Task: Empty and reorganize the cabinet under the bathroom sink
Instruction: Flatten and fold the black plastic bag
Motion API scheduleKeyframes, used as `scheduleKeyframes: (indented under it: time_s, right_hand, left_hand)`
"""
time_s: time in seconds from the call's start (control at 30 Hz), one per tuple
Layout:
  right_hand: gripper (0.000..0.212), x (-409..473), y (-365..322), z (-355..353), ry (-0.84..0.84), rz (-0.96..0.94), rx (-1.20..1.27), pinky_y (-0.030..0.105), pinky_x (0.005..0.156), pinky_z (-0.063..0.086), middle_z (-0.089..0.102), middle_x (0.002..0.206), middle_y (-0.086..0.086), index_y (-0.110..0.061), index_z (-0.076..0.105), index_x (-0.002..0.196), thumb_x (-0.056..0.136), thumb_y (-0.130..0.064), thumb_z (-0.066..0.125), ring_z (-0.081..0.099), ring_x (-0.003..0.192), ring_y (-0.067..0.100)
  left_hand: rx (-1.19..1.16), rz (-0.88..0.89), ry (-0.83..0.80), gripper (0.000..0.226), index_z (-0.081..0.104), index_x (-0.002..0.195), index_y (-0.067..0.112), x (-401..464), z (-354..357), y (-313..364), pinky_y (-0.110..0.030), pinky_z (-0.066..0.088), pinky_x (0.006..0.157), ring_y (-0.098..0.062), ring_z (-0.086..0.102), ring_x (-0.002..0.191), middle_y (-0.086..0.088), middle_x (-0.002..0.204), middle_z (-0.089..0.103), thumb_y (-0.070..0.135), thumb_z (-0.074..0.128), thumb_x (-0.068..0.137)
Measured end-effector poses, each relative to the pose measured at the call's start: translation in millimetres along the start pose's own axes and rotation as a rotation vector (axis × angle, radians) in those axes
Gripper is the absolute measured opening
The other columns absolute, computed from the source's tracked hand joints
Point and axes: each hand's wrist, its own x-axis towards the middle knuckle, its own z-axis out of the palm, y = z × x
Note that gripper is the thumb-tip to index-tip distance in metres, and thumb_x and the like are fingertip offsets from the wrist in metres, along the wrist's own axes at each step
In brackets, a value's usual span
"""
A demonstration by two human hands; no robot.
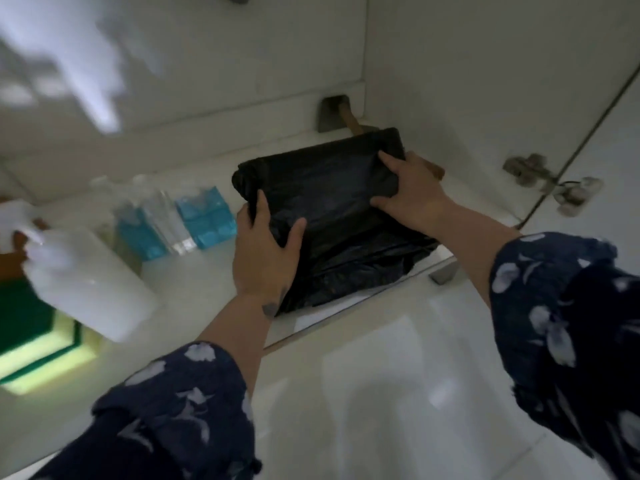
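Observation:
A black plastic bag bundle lies on the white cabinet floor at the right side, under the sink. My left hand grips its near left edge, thumb on top and fingers curled round the side. Over on the bundle's far right corner, my right hand holds on with fingers over the top. Both sleeves are dark blue with white flowers.
Blue and clear bottles stand in a row left of the bag. A white spray bottle and a green and yellow box sit nearer at the left. A door hinge is at the right; glossy white floor lies below.

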Motion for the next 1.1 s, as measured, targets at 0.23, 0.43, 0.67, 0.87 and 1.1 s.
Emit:
scheduleKeyframes:
  time_s: [0.23,0.43,0.67,0.87,1.1]
  right_hand:
    - [0.076,43,5,35,-0.086,-0.075,-0.106,0.036,0.119,0.014,0.006,0.159,0.016,-0.024,0.020,0.152,0.090,-0.031,0.064,0.011,0.146,0.031]
    - [0.060,7,-5,49,0.063,-0.250,-0.554,0.058,0.114,0.010,0.014,0.159,0.017,-0.035,0.032,0.146,0.093,-0.059,0.019,0.009,0.147,0.036]
    - [0.066,8,16,79,-0.109,-0.196,-0.566,0.053,0.117,0.012,0.019,0.159,0.013,-0.045,0.020,0.148,0.088,-0.064,0.000,0.014,0.147,0.034]
    - [0.071,27,20,82,-0.103,-0.237,-0.544,0.049,0.118,0.005,0.015,0.160,0.009,-0.048,0.015,0.148,0.082,-0.065,-0.006,0.008,0.148,0.029]
    - [0.052,4,9,55,-0.140,-0.270,-0.549,0.048,0.119,0.007,0.016,0.160,0.003,-0.039,0.023,0.148,0.099,-0.053,0.016,0.006,0.149,0.023]
  left_hand:
    - [0.436,-0.068,0.031,0.084,0.028,0.149,0.030,14,21,-15,-0.050,0.019,0.114,-0.029,0.011,0.146,-0.007,0.161,0.003,0.077,0.021,0.078]
    - [0.516,-0.022,-0.083,0.082,0.022,0.150,0.034,2,25,-19,-0.051,0.007,0.117,-0.019,0.004,0.149,-0.001,0.161,0.012,0.074,0.013,0.079]
    - [0.593,-0.036,-0.140,0.079,0.015,0.151,0.035,9,40,-27,-0.052,0.003,0.116,-0.019,0.000,0.149,0.001,0.161,0.007,0.071,0.009,0.081]
    - [0.600,-0.073,-0.203,0.073,0.010,0.152,0.035,24,41,-25,-0.051,-0.001,0.117,-0.018,-0.007,0.148,0.001,0.162,0.000,0.070,0.015,0.087]
    - [0.614,-0.045,-0.198,0.068,0.018,0.151,0.030,6,28,-1,-0.051,0.001,0.119,-0.016,-0.006,0.148,0.002,0.162,0.005,0.064,0.021,0.092]
